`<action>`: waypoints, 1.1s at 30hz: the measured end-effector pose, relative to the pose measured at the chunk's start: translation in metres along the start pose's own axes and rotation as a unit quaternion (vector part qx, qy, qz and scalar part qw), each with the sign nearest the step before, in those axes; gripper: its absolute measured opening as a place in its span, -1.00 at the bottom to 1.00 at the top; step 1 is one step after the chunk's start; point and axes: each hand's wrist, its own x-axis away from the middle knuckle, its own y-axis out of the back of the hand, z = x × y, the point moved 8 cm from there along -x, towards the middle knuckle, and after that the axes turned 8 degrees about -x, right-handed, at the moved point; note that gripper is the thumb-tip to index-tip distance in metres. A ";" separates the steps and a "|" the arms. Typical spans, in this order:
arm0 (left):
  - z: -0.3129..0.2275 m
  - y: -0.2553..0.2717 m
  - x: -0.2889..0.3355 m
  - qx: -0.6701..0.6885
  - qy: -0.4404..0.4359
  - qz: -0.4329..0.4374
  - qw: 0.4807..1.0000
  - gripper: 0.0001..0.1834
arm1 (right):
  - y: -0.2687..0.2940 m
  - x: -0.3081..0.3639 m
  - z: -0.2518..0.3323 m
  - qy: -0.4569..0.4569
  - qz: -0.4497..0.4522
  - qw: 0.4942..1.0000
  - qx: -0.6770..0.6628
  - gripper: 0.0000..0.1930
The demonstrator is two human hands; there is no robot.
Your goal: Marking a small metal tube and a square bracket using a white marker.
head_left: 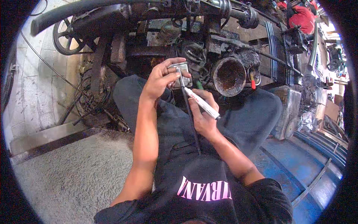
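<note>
Steadying a bracket-like metal piece [185,71] above the lap [170,117] in the half-curled left hand [163,79], gripping a white marker [202,103] in the wrapped right hand [203,114], apparently marking, and calling next for a steady stroke.

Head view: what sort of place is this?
Probably a repair or metalworking workshop, judging by the black spoked wheel, the thick dark cylindrical bar and the round grimy grey bowl.

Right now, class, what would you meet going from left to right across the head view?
Spoked wheel, left hand, white marker, grey bowl-shaped vessel, red handle, another person's red shirt.
</note>
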 end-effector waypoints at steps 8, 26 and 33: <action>-0.001 -0.004 0.000 -0.023 0.005 -0.014 1.000 -0.45 | 0.004 0.012 -0.034 -0.140 -0.053 0.986 -0.076 -0.79; 0.001 0.012 0.004 -0.109 0.044 -0.091 0.989 -0.84 | 0.000 0.001 0.007 0.036 0.007 0.999 0.011 -0.78; 0.006 0.013 0.002 -0.094 0.035 -0.082 0.992 -0.81 | -0.001 -0.001 0.005 0.018 0.001 1.000 -0.004 -0.77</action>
